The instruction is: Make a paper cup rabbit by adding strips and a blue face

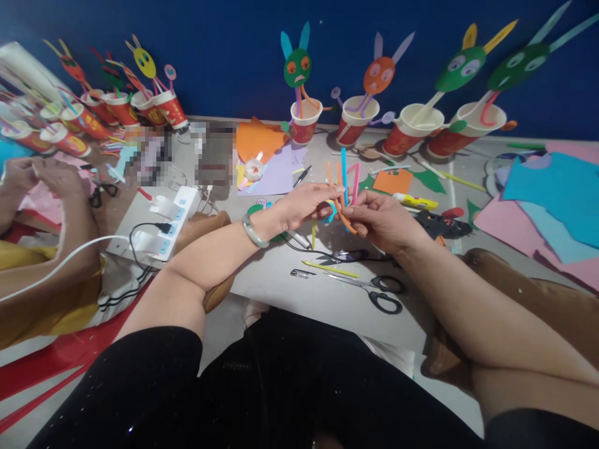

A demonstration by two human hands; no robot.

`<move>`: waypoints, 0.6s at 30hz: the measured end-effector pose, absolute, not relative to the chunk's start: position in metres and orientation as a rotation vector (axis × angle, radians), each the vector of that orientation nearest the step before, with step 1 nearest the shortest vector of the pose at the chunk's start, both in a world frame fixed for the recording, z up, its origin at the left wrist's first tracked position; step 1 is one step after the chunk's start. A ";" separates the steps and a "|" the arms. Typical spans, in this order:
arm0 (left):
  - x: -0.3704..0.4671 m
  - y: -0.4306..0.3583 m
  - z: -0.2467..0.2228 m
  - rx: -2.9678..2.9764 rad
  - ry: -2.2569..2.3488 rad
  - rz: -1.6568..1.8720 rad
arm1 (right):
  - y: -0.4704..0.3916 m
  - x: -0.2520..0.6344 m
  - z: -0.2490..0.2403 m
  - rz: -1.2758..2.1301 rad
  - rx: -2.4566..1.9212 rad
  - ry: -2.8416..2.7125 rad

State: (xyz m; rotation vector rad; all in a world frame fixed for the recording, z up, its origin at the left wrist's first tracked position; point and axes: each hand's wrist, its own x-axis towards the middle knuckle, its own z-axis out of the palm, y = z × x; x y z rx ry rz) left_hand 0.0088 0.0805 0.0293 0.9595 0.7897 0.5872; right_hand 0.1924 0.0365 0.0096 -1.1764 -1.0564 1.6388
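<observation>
Both my hands are raised over the middle of the table with colourful drinking straws between them. My left hand [306, 204], a pale green bangle at its wrist, is closed with thumb and fingers pinching the straws. From the right, my right hand [386, 218] grips their lower part. A blue straw [344, 165] stands upright, a bent pink straw [355, 181] is beside it, and an orange straw [346, 221] curves down between my fingers. Which hand holds which straw is partly hidden. Below lie scissors [374, 290] with black handles and a yellow straw [330, 269].
Paper cups with paper puppets [306, 121] line the back wall. A white power strip [175, 221] with cables is at left, near a co-worker's hands [47, 178]. A black glue gun [444, 224], a yellow marker [416, 201] and coloured paper [552, 199] lie at right.
</observation>
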 end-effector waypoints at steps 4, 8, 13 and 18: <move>0.008 0.079 0.029 0.997 0.789 0.577 | 0.035 0.192 0.010 1.655 -1.166 -1.060; 0.009 0.079 0.028 0.999 0.794 0.583 | 0.036 0.192 0.008 1.664 -1.172 -1.065; 0.010 0.079 0.025 0.966 0.778 0.598 | 0.037 0.192 0.006 1.691 -1.177 -1.043; 0.012 0.079 0.028 0.860 0.771 0.619 | 0.036 0.192 0.008 1.688 -1.180 -1.029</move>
